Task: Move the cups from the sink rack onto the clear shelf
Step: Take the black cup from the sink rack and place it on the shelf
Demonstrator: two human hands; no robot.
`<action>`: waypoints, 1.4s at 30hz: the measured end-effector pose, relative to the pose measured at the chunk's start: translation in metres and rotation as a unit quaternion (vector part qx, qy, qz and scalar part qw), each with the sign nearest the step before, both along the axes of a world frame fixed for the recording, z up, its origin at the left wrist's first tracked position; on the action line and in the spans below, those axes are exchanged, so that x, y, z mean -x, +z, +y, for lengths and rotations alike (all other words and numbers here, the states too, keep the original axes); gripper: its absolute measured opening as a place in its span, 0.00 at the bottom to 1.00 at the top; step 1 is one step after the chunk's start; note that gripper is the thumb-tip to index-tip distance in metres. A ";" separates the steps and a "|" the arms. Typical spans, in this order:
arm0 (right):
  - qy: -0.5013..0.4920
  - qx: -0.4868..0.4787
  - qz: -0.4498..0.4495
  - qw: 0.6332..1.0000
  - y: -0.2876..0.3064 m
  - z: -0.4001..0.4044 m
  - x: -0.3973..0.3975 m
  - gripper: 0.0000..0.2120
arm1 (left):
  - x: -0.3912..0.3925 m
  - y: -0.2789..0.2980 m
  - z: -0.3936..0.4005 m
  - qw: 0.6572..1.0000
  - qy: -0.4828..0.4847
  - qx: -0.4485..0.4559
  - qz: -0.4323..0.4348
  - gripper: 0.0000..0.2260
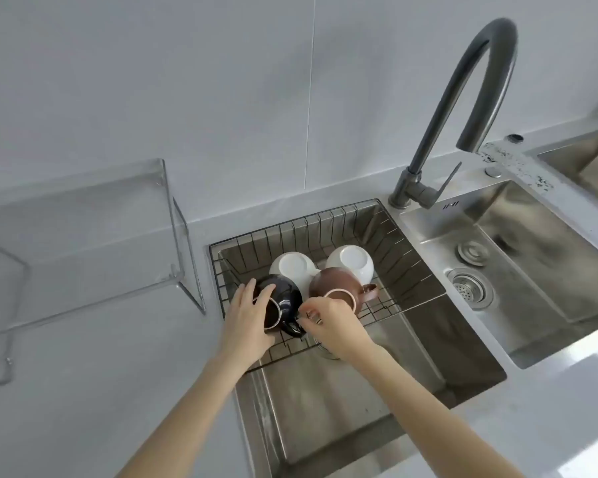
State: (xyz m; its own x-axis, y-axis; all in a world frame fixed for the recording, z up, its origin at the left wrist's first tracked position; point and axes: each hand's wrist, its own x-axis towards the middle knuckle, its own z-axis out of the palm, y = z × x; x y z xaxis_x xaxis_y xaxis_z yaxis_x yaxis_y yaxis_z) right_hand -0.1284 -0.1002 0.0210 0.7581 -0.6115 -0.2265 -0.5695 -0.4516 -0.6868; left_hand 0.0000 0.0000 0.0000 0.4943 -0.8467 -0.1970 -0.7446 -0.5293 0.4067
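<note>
A wire rack (387,236) sits across the far half of the left sink basin and holds several cups. Two white cups (292,267) (351,260) stand upside down at the back. A dark blue cup (287,301) lies tilted at the front left, a brown cup (335,284) at the front right. My left hand (247,319) wraps around the dark blue cup. My right hand (332,326) pinches that cup's handle, just in front of the brown cup. The clear shelf (83,243) stands on the counter to the left, with nothing on it.
A tall dark tap (463,108) arches over the sinks behind the rack. A second basin (532,270) with two drains lies to the right. The white wall rises close behind the counter (118,374).
</note>
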 end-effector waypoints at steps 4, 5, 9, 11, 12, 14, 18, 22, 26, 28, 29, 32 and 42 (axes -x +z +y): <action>0.062 0.009 0.140 0.988 -0.018 0.006 -0.022 0.11 | -0.016 -0.008 0.002 0.999 -0.004 -0.015 -0.042 0.40; 0.069 0.011 0.161 0.985 -0.023 0.007 -0.027 0.11 | -0.020 -0.010 0.001 0.999 -0.010 -0.019 -0.045 0.41; 0.081 0.044 0.182 0.979 -0.032 0.007 -0.036 0.12 | -0.024 -0.016 -0.003 0.997 -0.038 -0.010 -0.062 0.44; 0.090 0.049 0.172 0.980 -0.032 0.007 -0.033 0.19 | -0.024 -0.017 -0.004 0.998 -0.035 0.004 -0.045 0.44; 0.092 0.046 0.161 0.982 -0.032 0.007 -0.031 0.20 | -0.025 -0.016 -0.004 0.999 -0.032 0.009 -0.028 0.44; 0.069 0.033 0.135 0.988 -0.031 0.007 -0.024 0.14 | -0.026 -0.012 -0.003 1.000 -0.022 0.017 0.008 0.45; -0.014 0.023 0.026 0.999 -0.017 0.007 -0.012 0.05 | -0.022 0.008 -0.007 0.997 0.022 0.050 0.053 0.46; -0.064 0.014 -0.070 0.995 0.024 0.000 0.001 0.06 | -0.012 0.044 -0.010 0.982 0.059 0.139 0.109 0.45; -0.089 0.026 -0.135 0.987 0.075 -0.004 0.008 0.03 | -0.008 0.087 -0.007 0.962 0.080 0.224 0.135 0.41; -0.082 0.033 -0.162 0.983 0.100 -0.002 0.007 0.03 | -0.008 0.112 0.001 0.951 0.093 0.260 0.136 0.38; -0.082 0.038 -0.175 0.980 0.112 0.000 0.003 0.04 | -0.009 0.126 0.006 0.946 0.098 0.277 0.137 0.36; -0.058 0.036 -0.216 0.974 0.143 0.010 -0.011 0.06 | -0.021 0.162 0.027 0.930 0.116 0.318 0.141 0.30; 0.025 -0.014 -0.299 0.954 0.193 0.085 -0.108 0.04 | -0.097 0.214 0.128 0.915 0.172 0.349 0.108 0.28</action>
